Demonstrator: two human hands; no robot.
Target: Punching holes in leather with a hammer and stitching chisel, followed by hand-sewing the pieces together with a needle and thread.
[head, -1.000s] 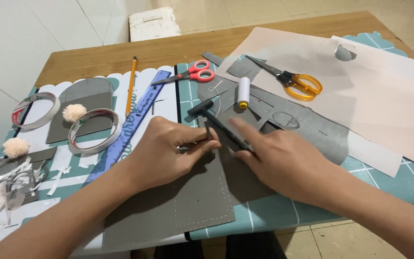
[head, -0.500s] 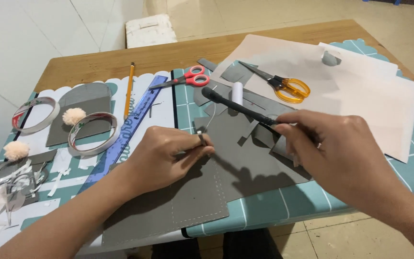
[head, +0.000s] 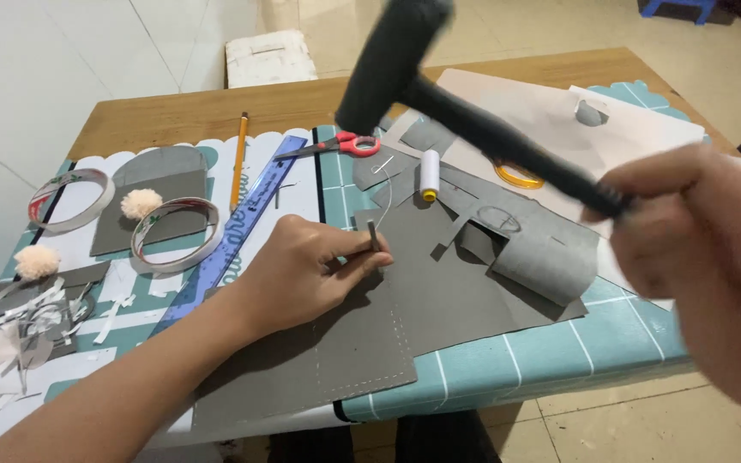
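Observation:
My left hand (head: 302,270) pinches a small metal punch (head: 372,235) and holds it upright on a grey felt sheet (head: 362,339) that bears a dotted line of holes. Raised high over the table is a black mallet (head: 396,60), its handle gripped in my right hand (head: 688,231) at the right of the view. The mallet head hangs above and behind the punch, well clear of it.
On the teal cutting mat (head: 576,339) lie more grey felt pieces (head: 533,249), a white thread spool (head: 429,174), red scissors (head: 340,146), orange scissors (head: 521,176), a blue ruler (head: 242,219), a pencil (head: 238,159), tape rings (head: 175,233), pompoms (head: 141,203) and paper scraps (head: 10,334).
My right hand took the black mallet off the mat and swung it up high. The left hand stayed on the felt, holding the punch upright.

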